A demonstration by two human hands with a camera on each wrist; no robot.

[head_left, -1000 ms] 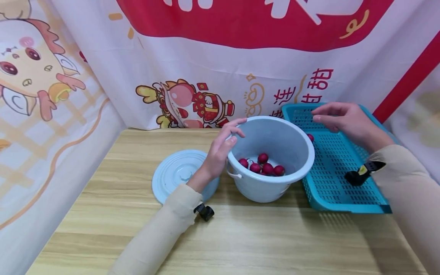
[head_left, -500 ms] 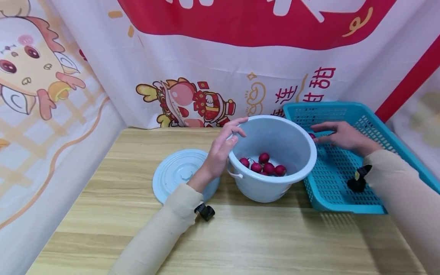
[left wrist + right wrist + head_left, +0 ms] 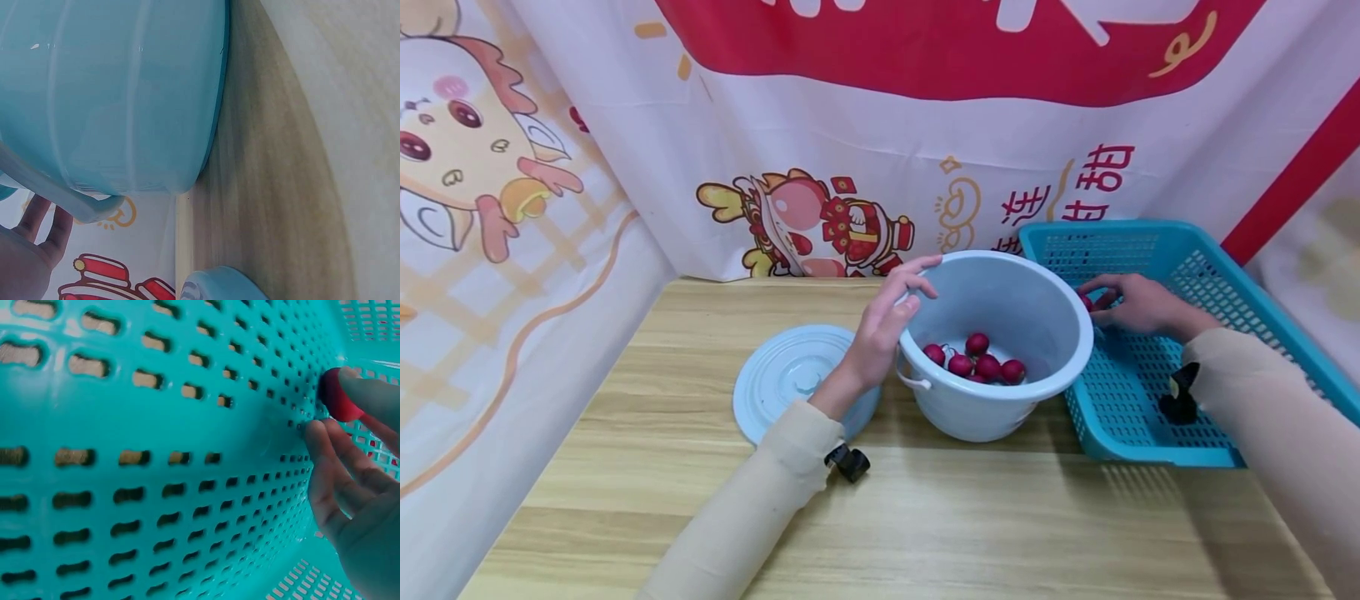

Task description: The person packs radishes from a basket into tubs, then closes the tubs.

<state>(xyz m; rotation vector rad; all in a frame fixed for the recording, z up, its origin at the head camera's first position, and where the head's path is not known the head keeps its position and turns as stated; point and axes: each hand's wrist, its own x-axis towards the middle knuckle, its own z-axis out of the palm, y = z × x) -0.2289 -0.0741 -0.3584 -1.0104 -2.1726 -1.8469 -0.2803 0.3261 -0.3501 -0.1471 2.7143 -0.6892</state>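
A light blue bucket (image 3: pixel 973 412) stands on the table with several red radishes (image 3: pixel 988 367) at its bottom. My left hand (image 3: pixel 876 329) holds its left rim, with some fingers reaching over the inside. The left wrist view is mostly filled by the bucket's wall (image 3: pixel 112 94), and part of the left hand (image 3: pixel 28 256) shows beside the bucket's handle (image 3: pixel 69 200). Inside the teal basket (image 3: pixel 1150 454), my right hand (image 3: pixel 1142 307) pinches one radish (image 3: pixel 340 397) near the left wall, thumb on one side and a finger on the other. That radish is partly hidden by the fingers.
A round light blue lid (image 3: pixel 767 383) lies on the wooden table (image 3: pixel 925 525), left of the bucket and partly under the left forearm. The basket sits close against the bucket's right side. A printed curtain (image 3: pixel 820 125) hangs behind the table.
My right hand has come down and left into the basket, and its fingers have closed on the radish there. The left hand has stayed at the bucket's rim.
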